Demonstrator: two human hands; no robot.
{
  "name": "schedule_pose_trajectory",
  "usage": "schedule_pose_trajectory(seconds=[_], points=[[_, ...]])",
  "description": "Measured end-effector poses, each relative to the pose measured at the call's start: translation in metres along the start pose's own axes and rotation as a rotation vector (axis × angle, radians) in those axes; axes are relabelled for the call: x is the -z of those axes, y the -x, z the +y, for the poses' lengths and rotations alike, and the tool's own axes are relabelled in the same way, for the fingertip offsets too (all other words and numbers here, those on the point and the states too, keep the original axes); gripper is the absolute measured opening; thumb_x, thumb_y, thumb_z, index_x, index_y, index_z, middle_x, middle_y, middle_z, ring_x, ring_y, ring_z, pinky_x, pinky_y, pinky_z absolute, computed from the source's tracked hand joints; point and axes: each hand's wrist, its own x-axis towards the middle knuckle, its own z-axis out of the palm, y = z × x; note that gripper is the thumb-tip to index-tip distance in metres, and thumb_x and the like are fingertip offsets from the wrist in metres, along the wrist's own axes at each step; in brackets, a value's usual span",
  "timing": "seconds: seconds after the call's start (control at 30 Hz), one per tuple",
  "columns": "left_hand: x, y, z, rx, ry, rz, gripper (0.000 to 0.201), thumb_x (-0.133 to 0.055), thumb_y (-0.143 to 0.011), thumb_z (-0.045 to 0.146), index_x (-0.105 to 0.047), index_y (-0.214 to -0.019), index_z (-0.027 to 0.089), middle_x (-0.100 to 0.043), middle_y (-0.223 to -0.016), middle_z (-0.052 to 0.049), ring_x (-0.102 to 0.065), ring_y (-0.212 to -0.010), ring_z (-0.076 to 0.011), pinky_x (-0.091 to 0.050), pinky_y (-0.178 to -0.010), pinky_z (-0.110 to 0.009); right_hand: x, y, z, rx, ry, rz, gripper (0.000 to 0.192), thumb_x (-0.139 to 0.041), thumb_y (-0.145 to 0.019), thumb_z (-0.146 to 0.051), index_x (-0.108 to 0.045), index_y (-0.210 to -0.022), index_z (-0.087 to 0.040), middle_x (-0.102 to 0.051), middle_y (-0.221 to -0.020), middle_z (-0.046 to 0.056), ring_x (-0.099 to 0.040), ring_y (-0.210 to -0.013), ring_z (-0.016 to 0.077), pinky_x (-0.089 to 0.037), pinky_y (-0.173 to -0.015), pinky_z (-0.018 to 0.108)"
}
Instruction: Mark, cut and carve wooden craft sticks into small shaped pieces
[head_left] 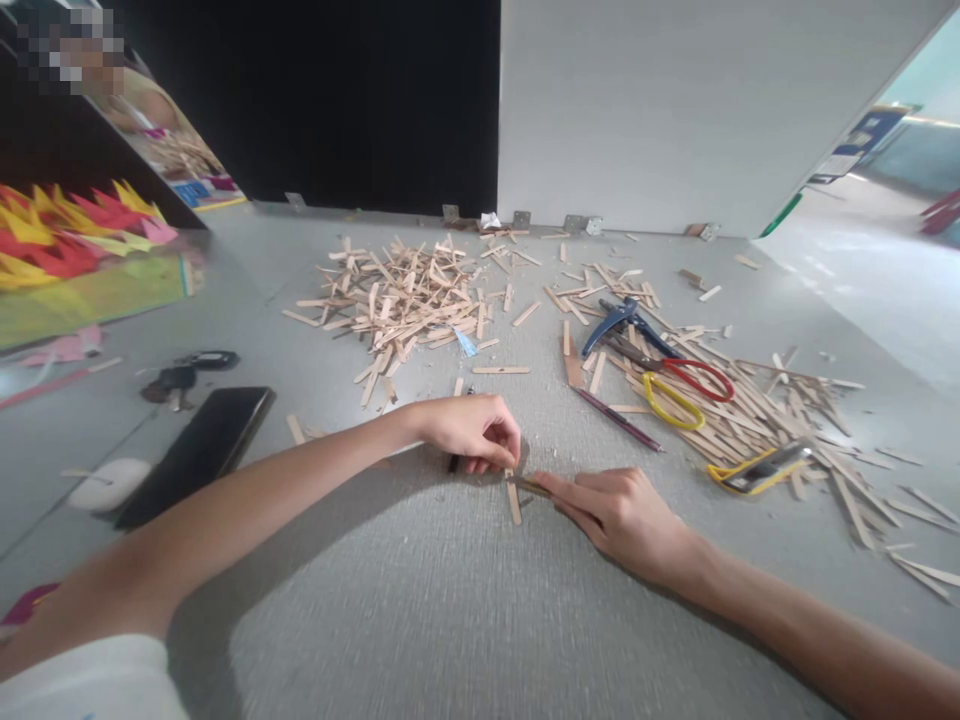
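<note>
In the head view, my left hand point(476, 430) is closed in a pinch at the upper end of a small wooden craft stick point(514, 503) on the grey table. My right hand point(622, 510) lies low over the table, its fingers closed on a thin, yellowish-brown strip point(532, 486). That strip's tip meets the craft stick just below my left fingertips; its exact kind is too small to make out. A dark pen-like object point(453, 463) shows partly behind my left hand. Another loose craft stick point(501, 370) lies just beyond the hands.
A heap of craft sticks point(409, 300) lies beyond my left hand. At right are blue-handled pliers point(616, 322), red-and-yellow scissors point(673, 408), a yellow cutter point(761, 470) and a dark pen point(616, 418). A phone point(199, 455) and keys point(172, 385) lie left. Upright boards point(675, 110) stand behind.
</note>
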Motion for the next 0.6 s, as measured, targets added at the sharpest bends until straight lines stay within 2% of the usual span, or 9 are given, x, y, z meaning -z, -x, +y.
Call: schedule_pose_trajectory(seconds=[0.3, 0.47, 0.6], points=[[0.0008, 0.0003, 0.0007, -0.002, 0.013, 0.004, 0.026, -0.087, -0.087, 0.037, -0.077, -0.077, 0.016, -0.067, -0.055, 0.001, -0.062, -0.045, -0.0108, -0.048, -0.046, -0.018, 0.0043, -0.0015, 0.0002, 0.084, -0.003, -0.066, 0.044, -0.04, -0.118, -0.026, -0.081, -0.123, -0.014, -0.069, -0.063, 0.0, -0.057, -0.047, 0.0105, -0.035, -0.053, 0.028], [0.001, 0.0001, 0.0016, 0.007, 0.011, -0.008, 0.022, -0.085, -0.087, 0.034, -0.077, -0.078, 0.016, -0.068, -0.058, 0.0, -0.063, -0.047, -0.0118, -0.05, -0.045, -0.018, 0.0032, -0.0005, -0.0015, 0.008, -0.006, 0.021, 0.048, -0.035, -0.12, -0.028, -0.08, -0.126, -0.011, -0.07, -0.062, 0.001, -0.06, -0.05, 0.0113, -0.039, -0.052, 0.026], [0.0007, 0.0006, 0.0039, 0.011, 0.01, -0.012, 0.02, -0.083, -0.088, 0.031, -0.076, -0.078, 0.016, -0.069, -0.059, 0.0, -0.063, -0.048, -0.011, -0.051, -0.046, -0.017, 0.0028, -0.0001, -0.0015, -0.008, -0.012, 0.013, 0.045, -0.039, -0.119, -0.027, -0.081, -0.125, -0.014, -0.07, -0.062, 0.001, -0.06, -0.05, 0.0109, -0.04, -0.052, 0.025]])
